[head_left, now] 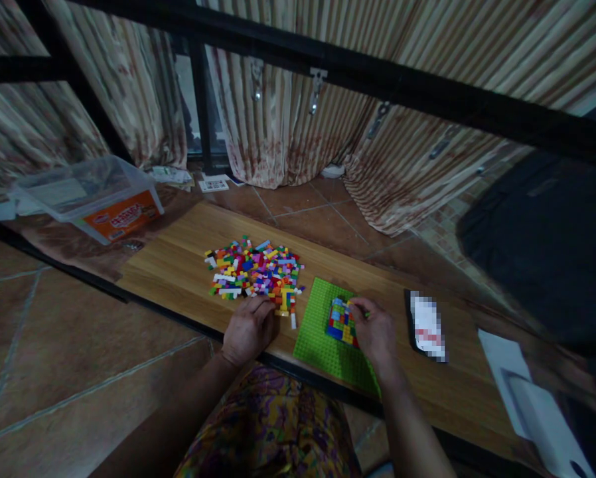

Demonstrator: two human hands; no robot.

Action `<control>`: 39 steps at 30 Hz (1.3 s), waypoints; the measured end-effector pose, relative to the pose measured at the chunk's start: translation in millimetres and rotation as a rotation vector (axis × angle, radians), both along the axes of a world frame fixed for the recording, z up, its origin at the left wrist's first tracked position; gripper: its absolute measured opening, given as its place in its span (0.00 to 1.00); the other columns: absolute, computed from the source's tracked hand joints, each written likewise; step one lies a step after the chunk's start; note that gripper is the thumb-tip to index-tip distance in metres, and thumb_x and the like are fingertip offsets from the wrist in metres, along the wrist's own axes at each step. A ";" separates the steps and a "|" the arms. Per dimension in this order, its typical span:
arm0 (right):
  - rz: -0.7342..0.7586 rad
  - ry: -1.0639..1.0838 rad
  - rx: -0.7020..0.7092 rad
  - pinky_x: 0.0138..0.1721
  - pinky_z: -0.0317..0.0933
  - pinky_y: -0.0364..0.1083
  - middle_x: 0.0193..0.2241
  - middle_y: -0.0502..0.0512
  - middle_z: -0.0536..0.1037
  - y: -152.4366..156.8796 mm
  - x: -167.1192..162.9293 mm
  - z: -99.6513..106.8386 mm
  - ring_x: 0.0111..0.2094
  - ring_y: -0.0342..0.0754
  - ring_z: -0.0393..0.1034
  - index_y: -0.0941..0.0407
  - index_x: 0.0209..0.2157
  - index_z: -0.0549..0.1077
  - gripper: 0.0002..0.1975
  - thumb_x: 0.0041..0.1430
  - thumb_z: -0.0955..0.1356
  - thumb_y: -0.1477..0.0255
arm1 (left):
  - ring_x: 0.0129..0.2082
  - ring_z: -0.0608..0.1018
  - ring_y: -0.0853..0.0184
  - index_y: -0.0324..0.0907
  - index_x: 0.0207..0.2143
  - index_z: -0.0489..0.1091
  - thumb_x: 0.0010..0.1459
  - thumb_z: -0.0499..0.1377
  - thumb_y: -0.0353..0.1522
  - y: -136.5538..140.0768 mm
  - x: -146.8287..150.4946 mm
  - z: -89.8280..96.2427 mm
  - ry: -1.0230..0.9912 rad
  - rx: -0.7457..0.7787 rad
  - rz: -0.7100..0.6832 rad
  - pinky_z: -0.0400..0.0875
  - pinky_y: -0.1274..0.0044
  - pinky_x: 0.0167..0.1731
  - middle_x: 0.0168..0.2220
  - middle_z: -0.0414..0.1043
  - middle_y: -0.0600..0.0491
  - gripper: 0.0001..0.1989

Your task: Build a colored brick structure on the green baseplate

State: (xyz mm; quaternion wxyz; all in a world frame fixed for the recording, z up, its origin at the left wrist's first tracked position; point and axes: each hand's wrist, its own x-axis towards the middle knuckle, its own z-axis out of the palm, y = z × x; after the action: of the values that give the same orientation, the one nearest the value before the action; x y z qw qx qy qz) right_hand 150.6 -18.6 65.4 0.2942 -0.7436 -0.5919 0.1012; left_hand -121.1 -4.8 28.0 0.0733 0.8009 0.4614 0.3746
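My right hand (375, 328) pinches a brick on the green plate (322, 332); my left hand (248, 328), fingers curled, touches the brick pile (253, 269) at 11 o'clock, beside the board's near edge.

- The right hand (376, 330) hides part of the small brick build (341, 320).
- At four o'clock, a white sheet (497, 355) blurs toward the edge.
- The phone's (426, 325) screen is pixelated.
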 end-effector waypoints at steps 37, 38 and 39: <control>0.017 0.139 0.212 0.38 0.64 0.48 0.32 0.55 0.76 0.2 -0.7 -34.4 0.35 0.49 0.70 0.55 0.38 0.76 0.15 0.61 0.63 0.61 | 0.40 0.75 0.63 0.41 0.38 0.71 0.60 0.54 0.27 1.3 -0.6 -1.3 0.019 0.026 0.019 0.73 0.70 0.42 0.39 0.73 0.48 0.06; 0.019 0.141 0.219 0.38 0.64 0.48 0.32 0.55 0.76 0.1 -0.9 -35.0 0.35 0.49 0.70 0.55 0.38 0.76 0.15 0.61 0.63 0.61 | 0.40 0.75 0.62 0.41 0.38 0.71 0.60 0.54 0.27 1.3 -0.7 -1.3 0.019 0.026 0.021 0.73 0.70 0.42 0.39 0.74 0.48 0.06; 0.021 0.141 0.225 0.38 0.64 0.48 0.32 0.55 0.76 0.0 -0.9 -35.3 0.34 0.49 0.70 0.55 0.38 0.76 0.15 0.61 0.63 0.61 | 0.40 0.75 0.62 0.41 0.38 0.71 0.60 0.54 0.27 1.3 -0.7 -1.4 0.019 0.027 0.024 0.73 0.70 0.42 0.39 0.74 0.48 0.06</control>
State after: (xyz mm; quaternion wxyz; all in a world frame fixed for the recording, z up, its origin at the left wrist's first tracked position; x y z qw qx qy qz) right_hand 149.7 -18.6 30.1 0.4154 -0.6909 -0.5850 0.0892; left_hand -121.8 -3.5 26.6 0.0536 0.7998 0.4664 0.3741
